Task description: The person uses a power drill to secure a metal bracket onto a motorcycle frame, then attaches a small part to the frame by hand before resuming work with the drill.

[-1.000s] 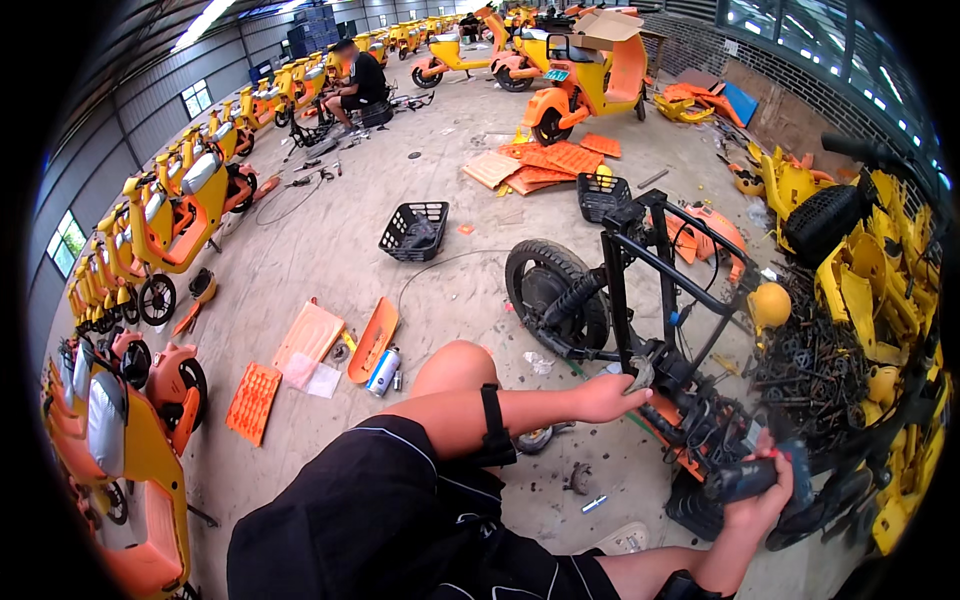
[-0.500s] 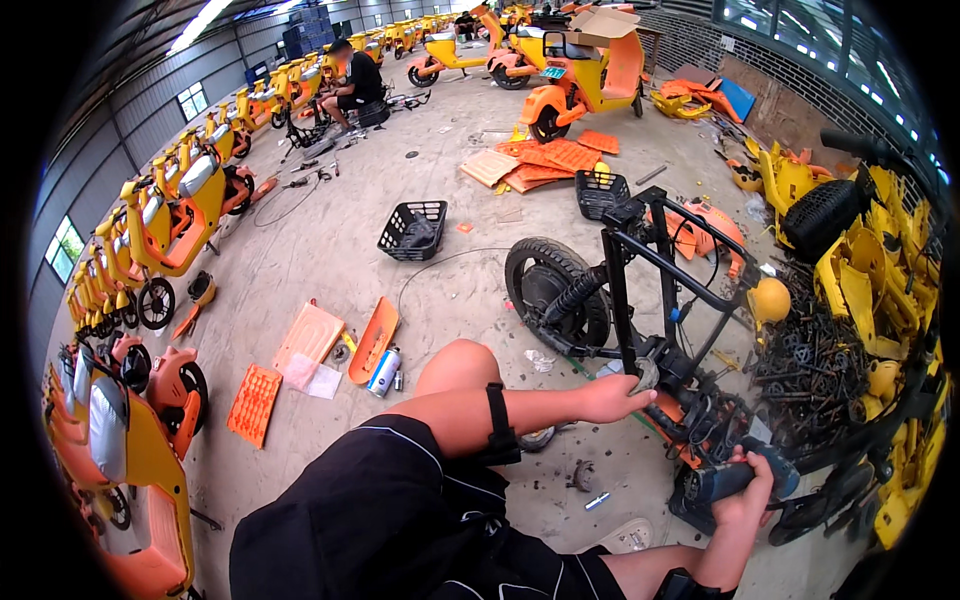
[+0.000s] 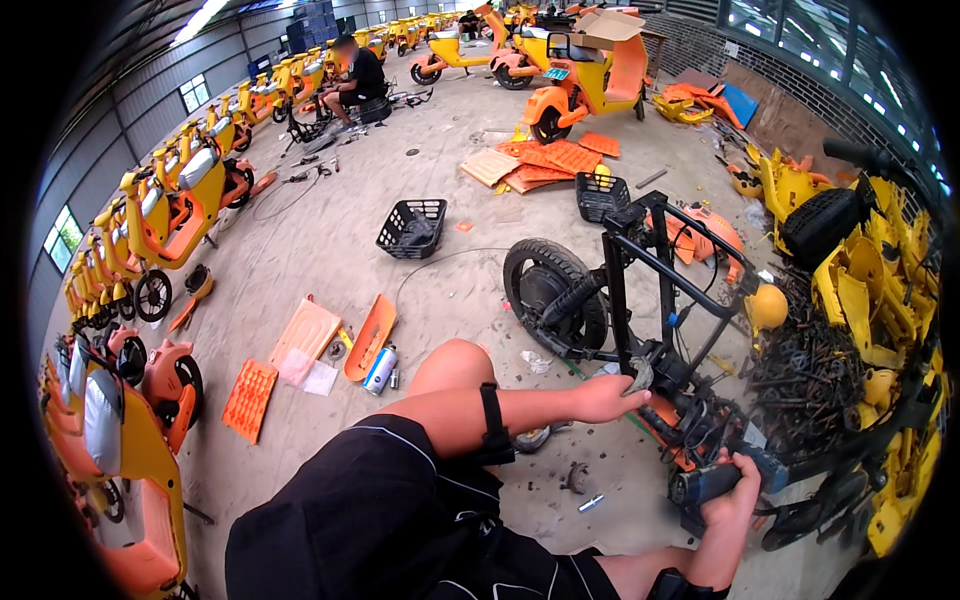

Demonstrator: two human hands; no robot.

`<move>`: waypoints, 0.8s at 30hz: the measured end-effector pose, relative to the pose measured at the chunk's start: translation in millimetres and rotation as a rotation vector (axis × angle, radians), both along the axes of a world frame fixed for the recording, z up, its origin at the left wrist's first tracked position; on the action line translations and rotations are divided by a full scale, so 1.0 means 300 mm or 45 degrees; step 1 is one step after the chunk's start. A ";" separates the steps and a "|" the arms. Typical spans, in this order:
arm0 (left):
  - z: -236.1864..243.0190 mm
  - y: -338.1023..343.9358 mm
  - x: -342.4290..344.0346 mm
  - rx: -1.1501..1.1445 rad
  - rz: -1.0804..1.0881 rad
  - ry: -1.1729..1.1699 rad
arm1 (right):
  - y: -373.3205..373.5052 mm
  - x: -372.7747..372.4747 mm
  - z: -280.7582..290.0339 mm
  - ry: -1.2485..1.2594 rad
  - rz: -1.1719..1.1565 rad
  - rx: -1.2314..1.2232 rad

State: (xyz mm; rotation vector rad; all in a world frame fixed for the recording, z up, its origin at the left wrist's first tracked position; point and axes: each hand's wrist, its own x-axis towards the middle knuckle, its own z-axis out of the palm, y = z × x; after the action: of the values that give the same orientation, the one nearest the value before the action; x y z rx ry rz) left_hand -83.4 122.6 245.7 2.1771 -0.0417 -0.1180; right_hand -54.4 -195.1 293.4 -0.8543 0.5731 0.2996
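Observation:
A stripped black scooter frame (image 3: 618, 310) with its rear wheel (image 3: 545, 285) lies in front of me, slightly to the right. My left hand (image 3: 608, 398) reaches to the middle of this frame, its fingers closed around a greyish piece (image 3: 641, 376) that I cannot make out clearly. Lower right, my right hand (image 3: 736, 490) grips a dark blue and black cordless power drill (image 3: 704, 484). The tool's front end points among the dark parts and cables at the scooter's front, where its tip is hidden.
Heaped black metal parts (image 3: 800, 385) and yellow body panels (image 3: 870, 290) crowd the right side. Black baskets (image 3: 412, 229) and orange panels (image 3: 550, 158) lie ahead. A spray can (image 3: 381, 371) stands near my knee. Scooters (image 3: 185, 205) line the left; a person (image 3: 358, 80) sits farther back.
My right hand and the power drill have shifted slightly left. My left hand stays at about the same spot on the scooter frame.

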 end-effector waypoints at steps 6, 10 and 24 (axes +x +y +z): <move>0.018 -0.010 0.003 -0.026 0.028 -0.038 | 0.004 -0.006 -0.003 0.002 0.012 0.027; 0.008 -0.010 0.002 -0.012 0.018 -0.028 | 0.003 -0.009 -0.002 -0.001 0.022 0.005; 0.105 0.014 -0.030 0.410 -0.040 -0.586 | 0.011 -0.011 -0.010 0.013 0.035 0.000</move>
State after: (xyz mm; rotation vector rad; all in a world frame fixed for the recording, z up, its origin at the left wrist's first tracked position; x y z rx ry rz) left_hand -92.5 126.9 277.1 2.4827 -0.3383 0.3852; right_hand -57.8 -191.9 290.4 -0.8616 0.5714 0.3290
